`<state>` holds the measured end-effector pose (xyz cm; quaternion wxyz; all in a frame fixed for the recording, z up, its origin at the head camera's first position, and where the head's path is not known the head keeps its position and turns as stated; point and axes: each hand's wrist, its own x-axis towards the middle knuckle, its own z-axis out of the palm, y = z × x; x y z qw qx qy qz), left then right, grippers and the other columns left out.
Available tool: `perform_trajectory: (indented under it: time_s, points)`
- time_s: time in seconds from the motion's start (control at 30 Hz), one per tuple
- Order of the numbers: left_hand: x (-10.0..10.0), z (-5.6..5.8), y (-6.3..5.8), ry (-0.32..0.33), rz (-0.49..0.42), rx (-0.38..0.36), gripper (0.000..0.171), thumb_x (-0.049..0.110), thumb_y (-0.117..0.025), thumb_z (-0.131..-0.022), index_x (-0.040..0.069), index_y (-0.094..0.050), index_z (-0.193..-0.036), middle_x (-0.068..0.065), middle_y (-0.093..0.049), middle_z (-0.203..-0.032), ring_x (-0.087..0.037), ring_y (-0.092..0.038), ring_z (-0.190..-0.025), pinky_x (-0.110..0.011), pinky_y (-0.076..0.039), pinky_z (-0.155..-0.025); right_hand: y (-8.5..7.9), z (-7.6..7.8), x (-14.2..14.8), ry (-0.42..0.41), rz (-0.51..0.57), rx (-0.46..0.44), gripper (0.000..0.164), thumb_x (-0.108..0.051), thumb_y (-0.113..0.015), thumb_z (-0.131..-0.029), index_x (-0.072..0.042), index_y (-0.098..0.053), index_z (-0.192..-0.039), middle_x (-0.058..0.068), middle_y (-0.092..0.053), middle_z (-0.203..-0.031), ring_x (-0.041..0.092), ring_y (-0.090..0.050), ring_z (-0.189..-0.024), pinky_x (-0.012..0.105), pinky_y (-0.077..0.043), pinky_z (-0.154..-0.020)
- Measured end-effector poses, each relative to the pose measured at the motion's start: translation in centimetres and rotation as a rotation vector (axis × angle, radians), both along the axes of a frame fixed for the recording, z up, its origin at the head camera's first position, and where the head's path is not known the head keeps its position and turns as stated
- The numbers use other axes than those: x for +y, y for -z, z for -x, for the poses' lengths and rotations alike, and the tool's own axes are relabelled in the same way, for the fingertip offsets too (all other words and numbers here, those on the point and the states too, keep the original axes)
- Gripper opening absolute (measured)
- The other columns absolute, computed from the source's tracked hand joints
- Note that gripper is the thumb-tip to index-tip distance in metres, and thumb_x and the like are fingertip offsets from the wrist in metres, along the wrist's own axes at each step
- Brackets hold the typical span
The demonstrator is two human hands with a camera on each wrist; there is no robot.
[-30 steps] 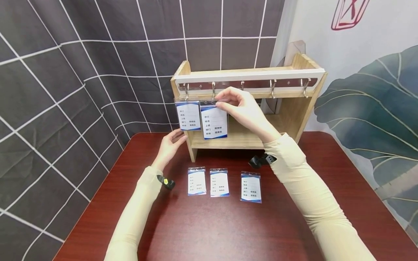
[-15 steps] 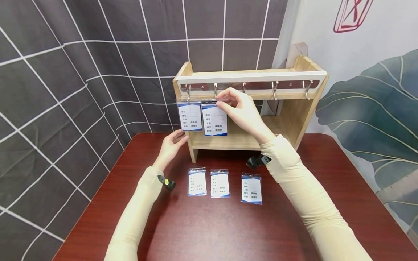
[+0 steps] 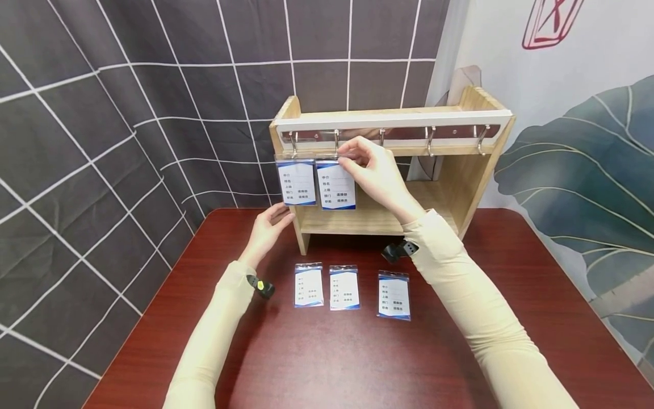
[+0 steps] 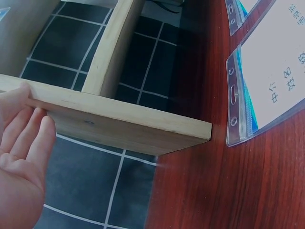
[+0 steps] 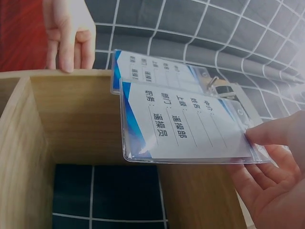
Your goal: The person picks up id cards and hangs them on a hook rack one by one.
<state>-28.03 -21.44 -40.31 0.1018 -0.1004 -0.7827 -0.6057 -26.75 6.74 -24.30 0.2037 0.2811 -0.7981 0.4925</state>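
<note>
In the head view my right hand [image 3: 375, 176] pinches the top edge of a clear badge holder [image 3: 335, 187] by thumb and fingers, just below the second hook [image 3: 336, 139]. Whether the holder's slot is over that hook is hidden by the fingers. Left of it, another badge holder [image 3: 297, 183] hangs upright at the first hook [image 3: 293, 142]. My left hand [image 3: 268, 230] touches the left side of the wooden shelf [image 3: 352, 226]; in the left wrist view the thumb is on the panel's front edge and the fingers lie along its outer face.
Flat on the red-brown table [image 3: 327, 358] lie a left badge holder [image 3: 309, 286], a middle badge holder [image 3: 344, 288] and a right badge holder [image 3: 394, 295]. More hooks [image 3: 430, 141] line the white rail rightward. A dark gridded curtain [image 3: 194, 91] stands behind.
The pinched badge holder has risen slightly and sits straighter, nearer the second hook. My right forearm has shifted a little left. My left hand stays at the shelf's side.
</note>
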Motion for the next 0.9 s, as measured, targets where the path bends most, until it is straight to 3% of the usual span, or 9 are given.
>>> perform_trajectory:
  time_s: [0.9]
  points:
    - [0.2, -0.2, -0.3, -0.012, 0.01, 0.009, 0.047, 0.015, -0.071, -0.096, -0.001, -0.057, -0.138, -0.021, -0.06, -0.137, -0.033, -0.059, -0.126, -0.039, -0.049, -0.107, 0.1, -0.6, -1.1, 0.096, 0.066, 0.024, 0.008, -0.007, -0.07, -0.093, -0.005, -0.072, -0.101, 0.006, -0.077, -0.1, 0.017, -0.071, -0.084, 0.024, -0.054, -0.074]
